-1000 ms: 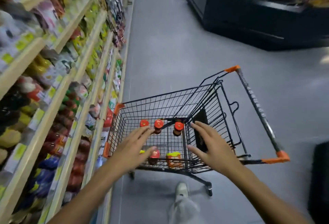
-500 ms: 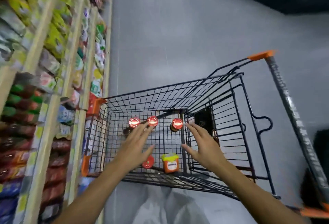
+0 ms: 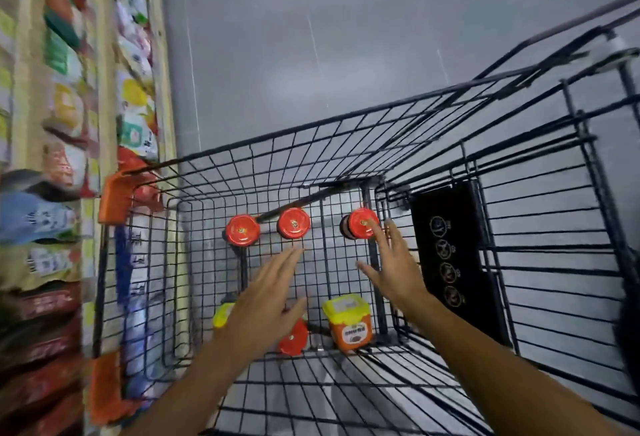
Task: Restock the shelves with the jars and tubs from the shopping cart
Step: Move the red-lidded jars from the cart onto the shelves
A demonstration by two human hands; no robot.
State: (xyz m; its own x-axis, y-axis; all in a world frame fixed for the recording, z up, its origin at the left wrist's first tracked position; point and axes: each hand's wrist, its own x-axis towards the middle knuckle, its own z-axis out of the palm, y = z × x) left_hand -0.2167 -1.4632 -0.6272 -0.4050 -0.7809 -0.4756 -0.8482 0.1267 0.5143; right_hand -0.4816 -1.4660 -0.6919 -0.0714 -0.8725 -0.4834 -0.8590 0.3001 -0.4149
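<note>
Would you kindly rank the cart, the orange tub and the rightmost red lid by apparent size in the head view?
1. Cart, far the largest.
2. Orange tub.
3. Rightmost red lid, though it lies farther from the camera, so the gap between the two small items is unsure.

Orange tub (image 3: 350, 329) label — print too blurred to read, shelf packets (image 3: 135, 130) — lettering illegible

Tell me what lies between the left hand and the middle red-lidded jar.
Head view: only bare cart mesh separates the left hand from the middle red-lidded jar; nothing else lies in that stretch.
</note>
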